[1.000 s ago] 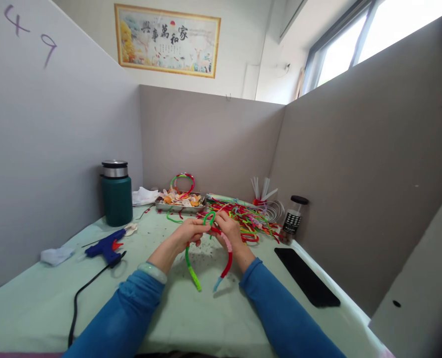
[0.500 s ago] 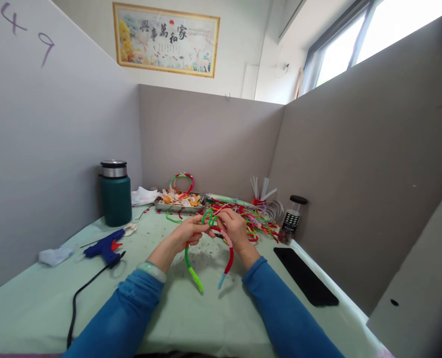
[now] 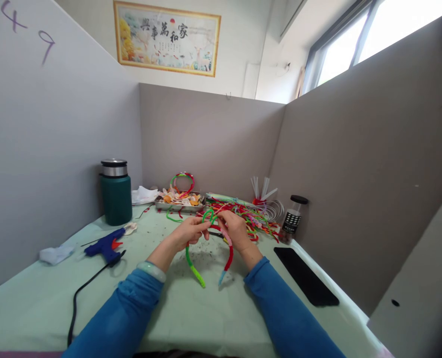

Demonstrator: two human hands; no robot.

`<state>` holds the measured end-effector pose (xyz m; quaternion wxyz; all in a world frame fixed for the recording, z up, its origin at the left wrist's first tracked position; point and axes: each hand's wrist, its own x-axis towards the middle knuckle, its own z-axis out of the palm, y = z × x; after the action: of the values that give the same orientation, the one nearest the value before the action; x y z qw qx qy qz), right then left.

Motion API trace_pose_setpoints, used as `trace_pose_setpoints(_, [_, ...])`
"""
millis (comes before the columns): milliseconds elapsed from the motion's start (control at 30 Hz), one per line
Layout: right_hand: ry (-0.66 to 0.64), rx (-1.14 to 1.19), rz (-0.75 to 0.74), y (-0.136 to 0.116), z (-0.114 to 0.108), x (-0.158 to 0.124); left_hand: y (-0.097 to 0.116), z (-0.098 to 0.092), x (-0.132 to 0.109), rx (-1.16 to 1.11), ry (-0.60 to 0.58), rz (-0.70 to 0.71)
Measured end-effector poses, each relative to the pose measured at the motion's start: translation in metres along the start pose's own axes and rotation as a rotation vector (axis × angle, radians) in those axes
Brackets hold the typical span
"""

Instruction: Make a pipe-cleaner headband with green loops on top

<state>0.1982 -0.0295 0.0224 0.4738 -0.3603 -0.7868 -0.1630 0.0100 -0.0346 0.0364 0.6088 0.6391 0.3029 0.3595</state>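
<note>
Between my hands is a headband wrapped in coloured pipe cleaners, arched with its two ends pointing down toward me. Its left leg is green, its right one pink, red and pale blue. A green pipe cleaner stands up in loops at the top of the arch. My left hand is closed on the band's left side and the base of the green loops. On the other side my right hand pinches near the loops' right end, against the pink part. The fingertips partly hide the join.
A blue glue gun with a black cord lies at left, near a green flask. Behind my hands are a metal tray of small pieces and piled pipe cleaners. A jar and black phone are at right.
Both hands stay almost in place around the headband. The left fingers have shifted slightly on the green loops, and the band's lower ends have moved a little up and right.
</note>
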Motion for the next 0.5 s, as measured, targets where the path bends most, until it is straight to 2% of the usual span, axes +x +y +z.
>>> trace_pose_setpoints(167, [-0.097,0.165,0.096,0.002,-0.004,0.002,-0.004,-0.001,0.003,0.076,0.119,0.006])
trace_pose_setpoints(300, [-0.152,0.420,0.323,0.001,-0.007,0.006,-0.006,-0.003,0.005,0.089,0.138,-0.008])
trace_pose_setpoints(400, [-0.141,0.690,0.532,-0.003,-0.008,0.010,-0.006,-0.002,0.006,0.113,0.166,-0.001])
trace_pose_setpoints(500, [-0.070,0.847,0.626,-0.008,-0.009,0.015,-0.004,-0.001,0.004,0.085,0.153,-0.004])
